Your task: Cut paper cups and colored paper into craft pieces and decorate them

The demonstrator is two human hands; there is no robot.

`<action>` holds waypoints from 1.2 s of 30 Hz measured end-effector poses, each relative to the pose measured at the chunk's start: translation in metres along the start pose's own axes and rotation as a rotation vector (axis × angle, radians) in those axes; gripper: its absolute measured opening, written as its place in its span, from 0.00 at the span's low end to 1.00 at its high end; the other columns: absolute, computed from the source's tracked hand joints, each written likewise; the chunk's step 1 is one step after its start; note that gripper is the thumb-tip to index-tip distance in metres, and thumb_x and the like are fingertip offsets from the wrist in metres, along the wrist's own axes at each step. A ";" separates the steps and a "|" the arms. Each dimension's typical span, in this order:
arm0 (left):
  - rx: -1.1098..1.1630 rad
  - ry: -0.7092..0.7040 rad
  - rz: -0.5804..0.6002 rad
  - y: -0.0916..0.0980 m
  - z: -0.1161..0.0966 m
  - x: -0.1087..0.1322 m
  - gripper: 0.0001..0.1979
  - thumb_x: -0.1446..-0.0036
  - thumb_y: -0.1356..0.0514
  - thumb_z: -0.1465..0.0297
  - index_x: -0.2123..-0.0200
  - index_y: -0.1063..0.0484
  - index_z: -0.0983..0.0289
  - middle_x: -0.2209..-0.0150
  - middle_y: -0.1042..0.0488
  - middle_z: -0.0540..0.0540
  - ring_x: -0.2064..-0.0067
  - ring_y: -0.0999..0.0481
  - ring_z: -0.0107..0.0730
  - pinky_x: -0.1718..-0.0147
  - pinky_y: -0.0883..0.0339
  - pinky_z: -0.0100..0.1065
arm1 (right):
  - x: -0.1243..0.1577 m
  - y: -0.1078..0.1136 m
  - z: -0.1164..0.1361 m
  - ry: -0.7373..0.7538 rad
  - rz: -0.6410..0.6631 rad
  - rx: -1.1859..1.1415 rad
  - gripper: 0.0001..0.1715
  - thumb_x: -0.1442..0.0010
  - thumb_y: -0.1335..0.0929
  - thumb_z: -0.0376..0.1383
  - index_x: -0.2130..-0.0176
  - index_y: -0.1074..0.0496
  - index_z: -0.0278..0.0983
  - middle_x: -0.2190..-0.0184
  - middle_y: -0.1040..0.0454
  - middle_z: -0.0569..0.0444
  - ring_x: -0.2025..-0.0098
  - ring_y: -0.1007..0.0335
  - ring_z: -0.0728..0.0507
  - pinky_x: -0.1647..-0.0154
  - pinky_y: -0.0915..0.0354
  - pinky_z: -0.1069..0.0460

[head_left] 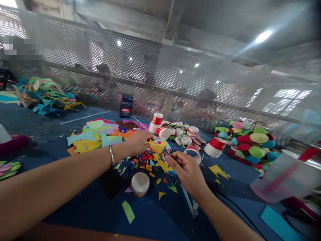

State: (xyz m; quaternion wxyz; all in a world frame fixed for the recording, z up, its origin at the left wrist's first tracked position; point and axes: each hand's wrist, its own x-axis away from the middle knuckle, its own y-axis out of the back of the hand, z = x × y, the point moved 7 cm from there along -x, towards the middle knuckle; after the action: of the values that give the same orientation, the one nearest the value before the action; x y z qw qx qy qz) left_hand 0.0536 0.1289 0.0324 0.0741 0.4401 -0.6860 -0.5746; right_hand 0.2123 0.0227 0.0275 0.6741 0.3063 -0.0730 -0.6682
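My left hand, with a silver bangle at the wrist, reaches over a heap of coloured paper scraps. Its fingers are bent together beside yellow paper; whether they grip it is unclear. Close by on the right, my right hand is closed, thumb against curled fingers, and what lies in it is too small to make out. Just behind that hand a red-and-white paper cup ring lies on its side. A round white-topped piece rests on the blue table nearer me.
Paper cups and piled round pieces stand behind the hands. Right are faceted paper balls and a translucent tumbler. A phone stands by the perforated screen. Folded paper shapes are heaped far left.
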 end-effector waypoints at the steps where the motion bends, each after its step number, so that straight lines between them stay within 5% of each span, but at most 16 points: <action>1: -0.008 0.010 0.002 -0.001 0.007 -0.008 0.14 0.46 0.43 0.72 0.55 0.26 0.63 0.58 0.23 0.59 0.54 0.27 0.43 0.54 0.37 0.40 | 0.000 0.001 0.000 -0.001 -0.001 0.005 0.20 0.36 0.34 0.50 0.69 0.33 0.37 0.78 0.43 0.61 0.75 0.49 0.49 0.75 0.51 0.53; 10: 0.006 0.034 0.039 -0.028 0.032 -0.034 0.10 0.48 0.42 0.73 0.62 0.23 0.63 0.62 0.21 0.58 0.61 0.24 0.38 0.64 0.35 0.34 | 0.003 0.003 0.005 0.002 0.007 0.042 0.20 0.35 0.34 0.50 0.69 0.34 0.37 0.77 0.44 0.61 0.75 0.50 0.49 0.76 0.52 0.53; 19: 0.086 0.055 0.016 -0.002 0.036 -0.025 0.09 0.44 0.42 0.68 0.62 0.24 0.63 0.66 0.20 0.53 0.65 0.23 0.33 0.68 0.35 0.29 | 0.002 0.006 0.007 -0.001 -0.011 0.016 0.17 0.36 0.32 0.47 0.69 0.33 0.37 0.77 0.41 0.60 0.75 0.48 0.49 0.75 0.51 0.52; 28: 0.003 -0.003 -0.030 -0.027 0.036 -0.025 0.17 0.45 0.44 0.72 0.52 0.26 0.63 0.52 0.23 0.60 0.50 0.27 0.42 0.50 0.36 0.39 | 0.001 0.009 0.003 0.003 -0.048 0.064 0.19 0.37 0.32 0.48 0.71 0.35 0.38 0.79 0.45 0.62 0.77 0.51 0.49 0.77 0.52 0.53; 36: -0.012 0.012 0.011 -0.027 0.037 -0.027 0.07 0.47 0.42 0.71 0.66 0.24 0.63 0.65 0.22 0.57 0.61 0.26 0.39 0.60 0.36 0.36 | 0.001 0.008 0.004 0.011 -0.043 0.091 0.19 0.37 0.33 0.50 0.70 0.33 0.38 0.78 0.38 0.60 0.76 0.45 0.49 0.76 0.48 0.52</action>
State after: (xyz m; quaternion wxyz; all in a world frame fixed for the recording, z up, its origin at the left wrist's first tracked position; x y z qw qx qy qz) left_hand 0.0612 0.1756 0.0076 0.0843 0.4393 -0.6846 -0.5755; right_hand 0.2168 0.0201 0.0345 0.6452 0.3421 -0.0929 -0.6768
